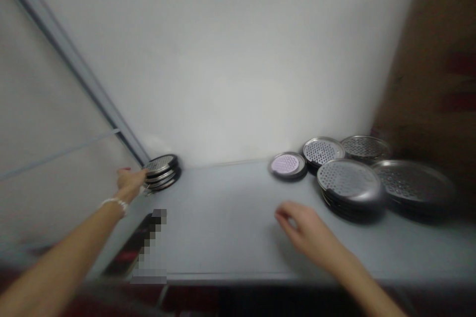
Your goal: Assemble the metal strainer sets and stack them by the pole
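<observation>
On the left, my left hand reaches to the near side of a small stack of round perforated metal discs with dark edges. Its fingers are closed at the rim of the stack, and their tips are partly hidden there. A pale beaded bracelet circles that wrist. Over the middle right of the grey table, my right hand is curled, thumb and forefinger meeting, with nothing visible between them. The closest thing beyond it is a small disc with a lilac centre.
At the right stand more stacks of perforated metal discs: a medium one, a larger one and two behind. A white wall rises at the back. A dark flat object, partly pixelated, lies at the front left.
</observation>
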Available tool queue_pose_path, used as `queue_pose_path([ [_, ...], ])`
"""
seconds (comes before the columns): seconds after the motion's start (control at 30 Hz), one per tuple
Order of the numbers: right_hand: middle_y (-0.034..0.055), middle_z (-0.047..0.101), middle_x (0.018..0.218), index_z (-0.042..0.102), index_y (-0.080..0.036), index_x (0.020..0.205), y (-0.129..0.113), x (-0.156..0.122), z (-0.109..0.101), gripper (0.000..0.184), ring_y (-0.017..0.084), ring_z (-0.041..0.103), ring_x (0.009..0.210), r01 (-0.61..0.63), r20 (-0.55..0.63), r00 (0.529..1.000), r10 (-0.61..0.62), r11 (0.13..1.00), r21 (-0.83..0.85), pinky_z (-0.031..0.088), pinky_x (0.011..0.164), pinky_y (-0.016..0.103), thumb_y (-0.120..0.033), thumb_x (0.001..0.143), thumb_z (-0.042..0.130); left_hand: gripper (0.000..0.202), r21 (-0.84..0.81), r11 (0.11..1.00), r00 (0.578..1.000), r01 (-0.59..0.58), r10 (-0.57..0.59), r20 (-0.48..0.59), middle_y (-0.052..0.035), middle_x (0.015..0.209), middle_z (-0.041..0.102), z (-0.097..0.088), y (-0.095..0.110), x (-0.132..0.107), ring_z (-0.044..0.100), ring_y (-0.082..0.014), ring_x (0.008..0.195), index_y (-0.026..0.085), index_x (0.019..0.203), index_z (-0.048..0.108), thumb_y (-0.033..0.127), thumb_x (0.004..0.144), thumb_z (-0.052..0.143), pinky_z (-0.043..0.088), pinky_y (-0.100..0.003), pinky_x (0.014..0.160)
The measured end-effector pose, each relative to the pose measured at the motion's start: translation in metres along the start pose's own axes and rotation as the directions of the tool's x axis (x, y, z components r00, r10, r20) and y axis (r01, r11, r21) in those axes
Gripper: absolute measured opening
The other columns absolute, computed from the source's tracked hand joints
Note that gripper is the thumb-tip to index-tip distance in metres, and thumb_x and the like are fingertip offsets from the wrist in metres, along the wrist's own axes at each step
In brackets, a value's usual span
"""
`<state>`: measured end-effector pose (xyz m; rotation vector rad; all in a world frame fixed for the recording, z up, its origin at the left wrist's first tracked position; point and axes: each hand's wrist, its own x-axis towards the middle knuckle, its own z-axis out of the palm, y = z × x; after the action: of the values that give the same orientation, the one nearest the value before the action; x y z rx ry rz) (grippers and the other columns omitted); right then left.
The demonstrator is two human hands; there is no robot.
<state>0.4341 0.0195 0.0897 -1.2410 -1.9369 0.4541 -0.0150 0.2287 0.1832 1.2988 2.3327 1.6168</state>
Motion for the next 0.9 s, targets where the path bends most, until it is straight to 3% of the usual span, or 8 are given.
queue_pose_path([
  [0.1, 0.0048, 0.068, 0.084, 0.061, -0.020, 0.088, 0.001, 0.002, -0.003, 0.018, 0.023, 0.065, 0.081, -0.015, 0.016, 1.000, 0.015, 1.000, 0.006, 0.044, 0.076, 0.032, -0.022, 0.101, 0.049, 0.050, 0.167, 0.975, 0.978, -0.147, 0.117, 0.174, -0.0024, 0.096, 0.069, 0.006, 0.018, 0.002, 0.063, -0.0205, 0.093, 0.011, 0.136, 0.047, 0.024, 0.092, 0.066, 0.053, -0.036, 0.085],
  [0.17, 0.0050, 0.068, 0.086, 0.062, -0.020, 0.089, 0.000, 0.003, -0.001, 0.016, 0.022, 0.065, 0.082, -0.023, 0.016, 1.000, 0.022, 1.000, 0.012, 0.044, 0.076, 0.032, -0.020, 0.100, 0.049, 0.046, 0.154, 0.933, 0.893, -0.326, 0.250, 0.374, 0.0037, 0.081, 0.067, 0.018, 0.036, -0.005, 0.063, -0.0164, 0.079, 0.015, 0.135, 0.048, 0.027, 0.093, 0.060, 0.050, -0.028, 0.077],
  [0.23, 0.0047, 0.069, 0.087, 0.062, -0.019, 0.090, -0.004, 0.003, 0.005, 0.015, 0.022, 0.065, 0.083, -0.033, 0.027, 0.999, 0.033, 0.999, 0.016, 0.044, 0.077, 0.031, -0.017, 0.099, 0.050, 0.040, 0.076, 0.871, 0.744, -0.486, 0.366, 0.559, 0.0056, 0.074, 0.065, 0.038, 0.055, -0.022, 0.063, -0.0143, 0.068, 0.017, 0.129, 0.053, 0.030, 0.092, 0.059, 0.048, -0.024, 0.069],
  [0.37, 0.0037, 0.070, 0.089, 0.065, -0.019, 0.092, -0.014, 0.001, 0.015, 0.013, 0.021, 0.065, 0.086, -0.022, 0.124, 0.992, 0.023, 1.000, -0.007, 0.045, 0.079, 0.029, -0.011, 0.096, 0.055, 0.034, -0.152, 0.677, 0.365, -0.720, 0.555, 0.747, 0.0023, 0.078, 0.069, 0.087, 0.090, -0.090, 0.066, -0.0171, 0.072, 0.020, 0.121, 0.059, 0.031, 0.089, 0.059, 0.050, -0.027, 0.072],
  [0.47, 0.0033, 0.070, 0.089, 0.066, -0.019, 0.092, -0.017, -0.001, 0.015, 0.013, 0.020, 0.066, 0.085, -0.032, 0.149, 0.988, 0.038, 0.999, -0.042, 0.044, 0.079, 0.028, -0.011, 0.096, 0.057, 0.037, -0.303, 0.497, 0.122, -0.813, 0.655, 0.746, -0.0044, 0.096, 0.073, 0.121, 0.107, -0.156, 0.068, -0.0218, 0.093, 0.021, 0.124, 0.059, 0.024, 0.088, 0.061, 0.051, -0.033, 0.088],
  [0.6, 0.0034, 0.070, 0.089, 0.066, -0.019, 0.092, -0.012, -0.001, 0.006, 0.013, 0.020, 0.066, 0.086, -0.053, 0.120, 0.991, 0.062, 0.996, -0.076, 0.044, 0.079, 0.028, -0.009, 0.095, 0.059, 0.039, -0.443, 0.284, -0.108, -0.850, 0.729, 0.676, -0.0115, 0.129, 0.064, 0.157, 0.117, -0.228, 0.053, -0.0277, 0.127, 0.020, 0.125, 0.059, 0.021, 0.087, 0.066, 0.038, -0.041, 0.113],
  [0.73, 0.0031, 0.069, 0.089, 0.065, -0.019, 0.092, -0.005, -0.001, -0.004, 0.012, 0.020, 0.065, 0.087, -0.064, 0.078, 0.994, 0.070, 0.995, -0.073, 0.043, 0.080, 0.027, -0.009, 0.096, 0.059, 0.033, -0.492, 0.201, -0.206, -0.847, 0.730, 0.651, -0.0125, 0.126, 0.063, 0.184, 0.122, -0.270, 0.056, -0.0284, 0.121, 0.018, 0.121, 0.060, 0.022, 0.089, 0.067, 0.043, -0.041, 0.108],
  [0.9, 0.0029, 0.069, 0.088, 0.065, -0.019, 0.092, -0.003, 0.000, -0.010, 0.012, 0.020, 0.066, 0.087, -0.059, 0.058, 0.996, 0.063, 0.996, -0.067, 0.044, 0.080, 0.028, -0.011, 0.096, 0.059, 0.020, -0.454, 0.239, -0.148, -0.858, 0.731, 0.666, -0.0128, 0.121, 0.064, 0.192, 0.121, -0.284, 0.059, -0.0274, 0.113, 0.016, 0.116, 0.058, 0.021, 0.096, 0.059, 0.048, -0.041, 0.101],
])
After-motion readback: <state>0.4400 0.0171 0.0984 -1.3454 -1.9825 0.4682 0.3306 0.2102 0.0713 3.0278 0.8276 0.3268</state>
